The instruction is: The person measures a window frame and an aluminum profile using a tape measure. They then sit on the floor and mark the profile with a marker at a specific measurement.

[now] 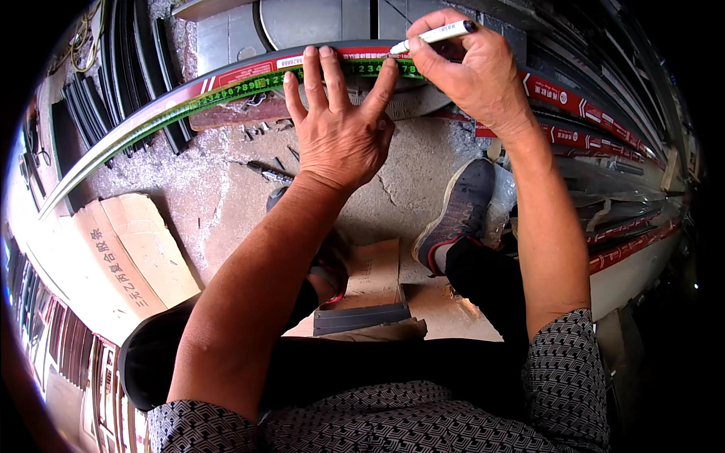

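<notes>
A long metal profile (162, 103) with red printed film lies across the far side, its left end reaching toward the lower left. Along its near edge runs a green tape measure (226, 93) with dark markings. My left hand (337, 143) lies with spread fingers over both, its fingertips pressing on the tape and the red film. To its right, my right hand (483, 87) pinches a white marker pen (438, 35) with a dark rear end. The pen's tip points left and meets or hovers just above the profile by my left index finger; I cannot tell which.
A grey metal machine bed (313, 23) with a round graduated plate lies beyond and under the profile. Dark strips (124, 60) stand at the left, above flattened cardboard (136, 257). Red-filmed profiles (581, 106) are stacked at the right. Metal shavings litter the floor (385, 181) around my shoes.
</notes>
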A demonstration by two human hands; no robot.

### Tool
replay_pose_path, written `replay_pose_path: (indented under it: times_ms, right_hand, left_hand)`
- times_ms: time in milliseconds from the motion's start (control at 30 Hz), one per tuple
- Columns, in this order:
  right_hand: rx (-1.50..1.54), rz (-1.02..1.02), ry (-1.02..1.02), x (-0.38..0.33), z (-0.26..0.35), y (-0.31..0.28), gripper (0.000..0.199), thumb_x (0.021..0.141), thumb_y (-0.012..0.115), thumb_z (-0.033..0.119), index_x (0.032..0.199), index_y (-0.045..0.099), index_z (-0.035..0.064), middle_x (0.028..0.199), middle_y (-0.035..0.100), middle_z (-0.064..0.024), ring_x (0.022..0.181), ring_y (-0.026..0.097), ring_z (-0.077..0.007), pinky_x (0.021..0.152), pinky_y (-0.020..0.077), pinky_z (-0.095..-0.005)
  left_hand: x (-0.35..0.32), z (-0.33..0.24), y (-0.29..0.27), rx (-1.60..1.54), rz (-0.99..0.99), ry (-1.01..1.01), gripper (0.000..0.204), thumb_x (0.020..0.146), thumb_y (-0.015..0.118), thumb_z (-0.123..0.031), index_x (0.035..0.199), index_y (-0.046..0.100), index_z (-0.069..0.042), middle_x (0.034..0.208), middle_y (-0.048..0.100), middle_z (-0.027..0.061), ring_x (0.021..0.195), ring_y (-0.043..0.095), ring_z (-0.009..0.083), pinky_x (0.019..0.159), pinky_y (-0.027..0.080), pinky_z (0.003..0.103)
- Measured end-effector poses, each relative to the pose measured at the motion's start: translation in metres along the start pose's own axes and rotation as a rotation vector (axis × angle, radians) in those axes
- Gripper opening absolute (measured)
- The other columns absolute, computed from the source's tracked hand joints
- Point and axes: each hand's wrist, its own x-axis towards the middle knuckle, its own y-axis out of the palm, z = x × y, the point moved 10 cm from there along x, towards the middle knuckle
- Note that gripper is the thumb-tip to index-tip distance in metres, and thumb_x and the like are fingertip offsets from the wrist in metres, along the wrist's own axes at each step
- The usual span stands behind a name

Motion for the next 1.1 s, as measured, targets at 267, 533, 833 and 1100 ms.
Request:
replay_pose_path:
  times_ms: [267, 533, 833, 1100]
  right_hand:
    - [0.010, 0.007, -0.016, 0.000, 0.002, 0.001, 0.017, 0.098, 0.070, 0.022, 0.107, 0.071, 0.0071, 0.087, 0.071, -0.0002, 0.083, 0.068, -0.0072, 0.073, 0.0545, -0.0246]
    - [0.004, 0.007, -0.002, 0.000, 0.000, 0.001, 0.017, 0.098, 0.071, 0.021, 0.107, 0.071, 0.0062, 0.088, 0.072, -0.0011, 0.083, 0.068, -0.0075, 0.074, 0.0546, -0.0241]
    - [-0.047, -0.078, -0.167, 0.005, 0.011, -0.004, 0.010, 0.090, 0.072, 0.008, 0.094, 0.067, 0.0007, 0.085, 0.072, -0.0126, 0.075, 0.071, -0.0216, 0.067, 0.0571, -0.0330]
    - [0.012, -0.080, -0.093, 0.005, 0.017, -0.007, 0.010, 0.090, 0.072, 0.007, 0.095, 0.066, 0.0006, 0.082, 0.071, -0.0115, 0.075, 0.070, -0.0179, 0.067, 0.0554, -0.0326]
  left_hand:
    - [0.000, 0.000, -0.001, 0.002, 0.004, -0.006, 0.076, 0.084, 0.067, -0.032, 0.155, 0.041, -0.041, 0.155, 0.029, 0.0334, 0.148, 0.024, 0.0522, 0.117, 0.016, 0.068]
    - [0.000, 0.000, 0.000, 0.002, 0.013, -0.008, 0.078, 0.084, 0.068, -0.032, 0.156, 0.040, -0.042, 0.155, 0.029, 0.0332, 0.149, 0.023, 0.0521, 0.117, 0.016, 0.068]
    - [0.000, -0.001, 0.000, 0.003, 0.005, -0.005, 0.078, 0.084, 0.066, -0.032, 0.156, 0.039, -0.042, 0.155, 0.029, 0.0333, 0.148, 0.024, 0.0524, 0.117, 0.016, 0.068]
    - [0.000, 0.000, 0.000, -0.004, 0.004, -0.001, 0.078, 0.084, 0.066, -0.032, 0.156, 0.039, -0.042, 0.155, 0.029, 0.0334, 0.149, 0.023, 0.0526, 0.117, 0.016, 0.069]
